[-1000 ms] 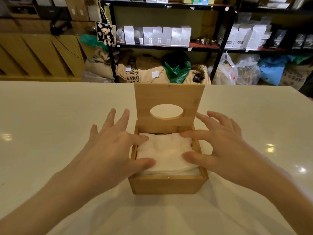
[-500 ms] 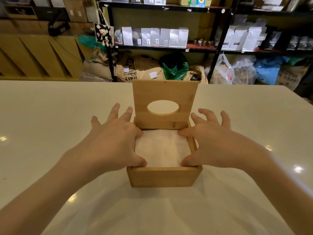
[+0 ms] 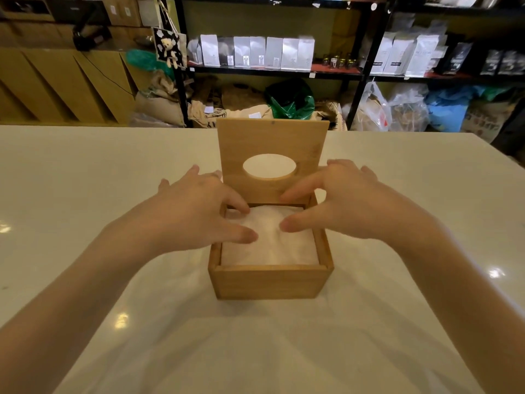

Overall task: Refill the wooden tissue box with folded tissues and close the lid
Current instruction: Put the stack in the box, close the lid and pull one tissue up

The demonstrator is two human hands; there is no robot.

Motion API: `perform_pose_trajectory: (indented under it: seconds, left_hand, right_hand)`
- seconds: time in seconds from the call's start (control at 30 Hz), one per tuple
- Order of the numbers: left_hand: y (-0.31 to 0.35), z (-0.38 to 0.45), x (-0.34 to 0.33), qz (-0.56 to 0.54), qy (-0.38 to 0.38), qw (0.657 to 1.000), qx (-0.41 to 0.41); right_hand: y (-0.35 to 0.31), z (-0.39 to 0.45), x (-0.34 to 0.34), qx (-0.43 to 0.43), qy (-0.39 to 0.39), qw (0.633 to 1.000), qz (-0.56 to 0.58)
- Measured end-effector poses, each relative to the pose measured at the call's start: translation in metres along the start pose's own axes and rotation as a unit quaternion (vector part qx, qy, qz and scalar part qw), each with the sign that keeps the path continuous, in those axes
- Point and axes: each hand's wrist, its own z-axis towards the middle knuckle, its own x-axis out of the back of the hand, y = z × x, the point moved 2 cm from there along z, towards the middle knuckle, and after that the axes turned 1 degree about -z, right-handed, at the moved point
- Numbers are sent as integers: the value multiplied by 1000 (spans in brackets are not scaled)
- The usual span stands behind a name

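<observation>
A square wooden tissue box [image 3: 270, 282] stands on the white table [image 3: 85, 194] in front of me. Its hinged lid [image 3: 272, 143], with an oval hole, stands upright at the box's far side. White folded tissues [image 3: 272, 245] fill the box to just below the rim. My left hand [image 3: 193, 211] reaches over the box's left wall, thumb and forefinger resting on the tissues. My right hand [image 3: 341, 206] comes over the right wall, its thumb on the tissues and its forefinger near the lid's base. Both hands have spread fingers and hold nothing.
Beyond the table's far edge stand black shelves [image 3: 284, 69] with white pouches [image 3: 255, 52], sacks and plastic bags [image 3: 377, 109] on the floor below, and cardboard boxes [image 3: 71, 81] at the left.
The tissues sat above the rim a second ago and now lie inside the box. Both hands slid from the box's near corners toward the far half, fingertips closer together.
</observation>
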Motion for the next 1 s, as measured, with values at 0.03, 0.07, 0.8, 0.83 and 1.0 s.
perform_pose_trajectory:
  seconds: [0.03, 0.07, 0.8, 0.83, 1.0]
  left_hand:
    - [2, 1, 0, -19, 21, 1000, -3]
    - [3, 1, -2, -26, 42, 999, -5]
    - [-7, -19, 19, -259, 381, 878, -128]
    - [-6, -19, 26, -263, 385, 874, -135]
    - [10, -3, 33, -168, 351, 903, -182]
  right_hand:
    - [-1, 1, -1, 0, 21, 999, 24]
    - [-1, 1, -5, -2, 37, 999, 34]
    - [27, -13, 16, 122, 269, 930, 218]
    - [26, -13, 23, 140, 310, 915, 216]
    - [17, 0, 29, 205, 367, 898, 130]
